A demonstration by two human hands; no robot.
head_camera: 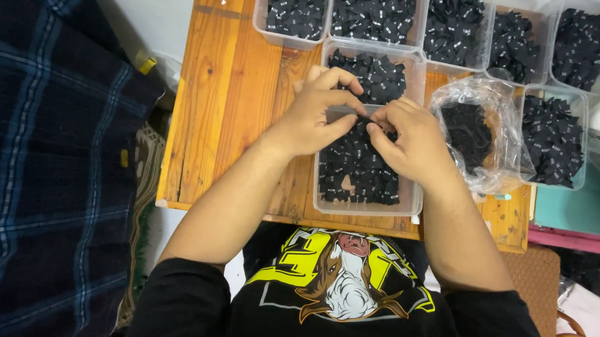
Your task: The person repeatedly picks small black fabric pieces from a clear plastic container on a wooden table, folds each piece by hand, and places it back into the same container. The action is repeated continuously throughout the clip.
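Pinching together over a clear plastic tub (pixel 366 205), the left hand (pixel 313 118) and right hand (pixel 411 140) clamp fingertips on one small black fabric tag (pixel 377 125); flat tags fill it, more tubs (pixel 373 18) beyond on the plank table (pixel 229 83)

The table (pixel 229 83) is varnished wood, warm orange, with visible grain and a slight sheen. On it stand clear plastic tubs; the near tub (pixel 366 207) is smooth and translucent with a faintly glossy rim. They hold small black labels (pixel 358 168) that look like woven cloth, matt, with tiny pale marks. A crinkled clear plastic bag (pixel 485 103) shines where light catches its folds. At the left lies dark checked cloth (pixel 40 155), soft and matt. The black shirt (pixel 347 308) is matt cotton with a smooth print.
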